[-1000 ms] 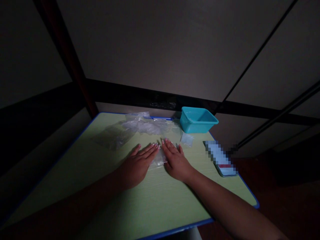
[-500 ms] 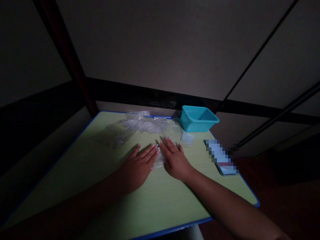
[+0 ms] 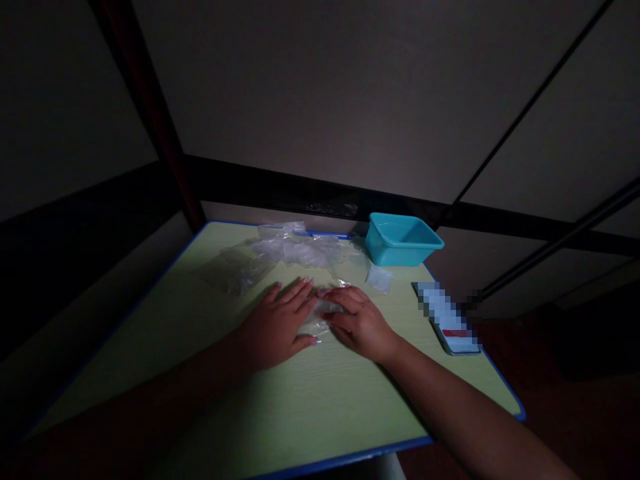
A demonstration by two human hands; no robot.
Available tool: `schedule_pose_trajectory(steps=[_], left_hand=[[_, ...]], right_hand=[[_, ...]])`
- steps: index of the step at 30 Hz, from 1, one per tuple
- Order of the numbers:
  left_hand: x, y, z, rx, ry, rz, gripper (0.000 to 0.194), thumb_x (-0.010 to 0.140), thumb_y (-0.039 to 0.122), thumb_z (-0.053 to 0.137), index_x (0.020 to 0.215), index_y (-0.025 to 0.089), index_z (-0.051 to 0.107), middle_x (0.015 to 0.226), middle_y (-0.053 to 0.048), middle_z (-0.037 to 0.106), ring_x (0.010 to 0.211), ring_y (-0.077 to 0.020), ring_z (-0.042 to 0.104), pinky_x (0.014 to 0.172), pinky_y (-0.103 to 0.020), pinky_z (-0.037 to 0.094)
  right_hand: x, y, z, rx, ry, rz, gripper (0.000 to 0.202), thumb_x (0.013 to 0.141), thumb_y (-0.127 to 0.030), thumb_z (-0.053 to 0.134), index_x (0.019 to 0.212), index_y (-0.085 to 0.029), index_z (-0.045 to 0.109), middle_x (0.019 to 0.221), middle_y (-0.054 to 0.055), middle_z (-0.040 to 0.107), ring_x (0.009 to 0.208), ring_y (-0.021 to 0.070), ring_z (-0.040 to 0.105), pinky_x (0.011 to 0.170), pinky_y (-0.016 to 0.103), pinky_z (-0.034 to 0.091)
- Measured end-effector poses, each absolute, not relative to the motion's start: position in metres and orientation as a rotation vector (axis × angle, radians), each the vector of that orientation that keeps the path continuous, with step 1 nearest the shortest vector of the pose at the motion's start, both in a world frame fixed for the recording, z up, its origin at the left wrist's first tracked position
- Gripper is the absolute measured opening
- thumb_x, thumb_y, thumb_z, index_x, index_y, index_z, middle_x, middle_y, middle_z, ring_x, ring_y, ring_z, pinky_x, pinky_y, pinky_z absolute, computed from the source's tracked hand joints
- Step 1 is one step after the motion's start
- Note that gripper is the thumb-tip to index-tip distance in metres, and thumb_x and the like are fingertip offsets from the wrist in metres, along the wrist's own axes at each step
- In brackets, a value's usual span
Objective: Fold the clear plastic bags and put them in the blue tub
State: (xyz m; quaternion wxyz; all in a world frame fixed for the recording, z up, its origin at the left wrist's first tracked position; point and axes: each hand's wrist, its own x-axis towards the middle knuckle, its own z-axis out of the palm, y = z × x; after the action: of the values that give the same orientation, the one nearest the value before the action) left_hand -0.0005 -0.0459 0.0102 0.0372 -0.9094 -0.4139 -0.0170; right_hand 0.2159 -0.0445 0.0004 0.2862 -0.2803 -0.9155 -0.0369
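A small clear plastic bag (image 3: 315, 319) lies on the light green table (image 3: 320, 407), between my two hands. My left hand (image 3: 283, 323) rests flat with its fingers spread, touching the bag's left side. On the right, my right hand (image 3: 361, 323) has its fingers bent over the bag's right part, pressed together on the plastic. Its fingertips partly cover the bag. What the bag contains is too dim to tell.
Crumpled clear bags (image 3: 295, 250) spread along the table's back. A turquoise bin (image 3: 403, 250) stands at the back right, with a small flat packet (image 3: 379, 278) in front. A phone-like object (image 3: 447, 320), partly pixelated, lies by the right edge.
My right hand's fingers have gone from stretched out to bent over the bag. My left thumb has spread away from its fingers. The whole view has shifted slightly.
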Motion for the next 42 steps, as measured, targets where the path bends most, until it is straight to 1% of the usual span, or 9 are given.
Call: schedule_pose_trajectory(steps=[9,19,21,24,28,32,35,38,42], left_hand=[[-0.001,-0.046,0.007,-2.807,-1.272,-0.141,0.069,0.087,0.05,0.051,0.144,0.015,0.034,0.153,-0.013,0.023,0.142,-0.0304,0.017,0.109,-0.054,0.022],[-0.005,-0.04,0.001,-2.837,-1.25,-0.234,0.067,0.087,0.052,0.05,0.143,0.017,0.036,0.152,-0.014,0.027,0.141,-0.0318,0.02,0.108,-0.055,0.024],[-0.007,-0.034,0.001,-2.868,-1.249,-0.33,0.058,0.091,0.047,0.043,0.141,0.017,0.039,0.15,-0.013,0.032,0.14,-0.0316,0.024,0.107,-0.055,0.027],[-0.011,-0.022,0.003,-2.837,-1.313,-0.726,0.045,0.096,0.035,0.031,0.13,0.014,0.051,0.138,-0.013,0.05,0.132,-0.0277,0.039,0.105,-0.049,0.033],[-0.017,-0.01,0.008,-2.676,-1.405,-1.068,0.044,0.097,0.028,0.023,0.116,0.01,0.058,0.117,-0.014,0.061,0.113,-0.0223,0.053,0.102,-0.039,0.04],[-0.014,-0.015,0.008,-2.672,-1.403,-1.024,0.038,0.095,0.028,0.03,0.111,0.012,0.061,0.111,-0.013,0.062,0.11,-0.024,0.052,0.099,-0.041,0.042],[-0.007,-0.027,0.005,-2.724,-1.367,-0.873,0.037,0.092,0.028,0.038,0.118,0.012,0.059,0.127,-0.014,0.057,0.124,-0.0276,0.044,0.105,-0.046,0.034],[0.0,-0.038,0.001,-2.821,-1.27,-0.529,0.045,0.093,0.024,0.033,0.135,0.014,0.046,0.146,-0.01,0.041,0.138,-0.0252,0.03,0.111,-0.05,0.021],[0.0,-0.042,-0.006,-2.923,-1.136,-0.325,0.049,0.096,0.024,0.03,0.144,0.018,0.033,0.15,-0.007,0.033,0.14,-0.0192,0.026,0.113,-0.046,0.015]], right_hand=[[0.209,-0.048,0.006,-0.652,-2.445,-0.173,0.017,0.089,-0.019,0.054,0.079,-0.017,0.068,0.111,0.009,0.066,0.104,0.0218,0.054,0.089,0.039,0.044],[0.212,-0.046,0.004,-0.592,-2.535,-0.201,0.016,0.09,-0.02,0.054,0.086,-0.018,0.069,0.103,0.009,0.067,0.102,0.0213,0.055,0.088,0.04,0.043],[0.212,-0.046,0.002,-0.589,-2.549,-0.215,0.013,0.088,-0.019,0.056,0.089,-0.018,0.069,0.103,0.009,0.066,0.102,0.0214,0.055,0.088,0.04,0.042],[0.211,-0.046,0.001,-0.586,-2.566,-0.24,0.012,0.088,-0.017,0.057,0.091,-0.017,0.069,0.1,0.008,0.066,0.101,0.0213,0.055,0.088,0.039,0.041],[0.209,-0.048,0.0,-0.599,-2.589,-0.298,0.015,0.091,-0.019,0.054,0.088,-0.018,0.069,0.096,0.007,0.066,0.097,0.0201,0.055,0.088,0.038,0.041],[0.209,-0.049,-0.001,-0.629,-2.614,-0.337,0.019,0.093,-0.022,0.051,0.087,-0.019,0.069,0.095,0.006,0.066,0.094,0.0192,0.054,0.089,0.038,0.04],[0.208,-0.049,-0.002,-0.638,-2.621,-0.34,0.019,0.094,-0.022,0.051,0.088,-0.02,0.069,0.094,0.006,0.066,0.093,0.0191,0.054,0.088,0.038,0.04],[0.207,-0.049,-0.002,-0.644,-2.616,-0.339,0.02,0.094,-0.021,0.05,0.089,-0.019,0.069,0.089,0.006,0.066,0.09,0.0193,0.054,0.086,0.038,0.04],[0.207,-0.052,0.003,-0.646,-2.627,-0.288,0.021,0.093,-0.021,0.048,0.09,-0.017,0.069,0.093,0.008,0.066,0.093,0.0207,0.054,0.088,0.039,0.04]])
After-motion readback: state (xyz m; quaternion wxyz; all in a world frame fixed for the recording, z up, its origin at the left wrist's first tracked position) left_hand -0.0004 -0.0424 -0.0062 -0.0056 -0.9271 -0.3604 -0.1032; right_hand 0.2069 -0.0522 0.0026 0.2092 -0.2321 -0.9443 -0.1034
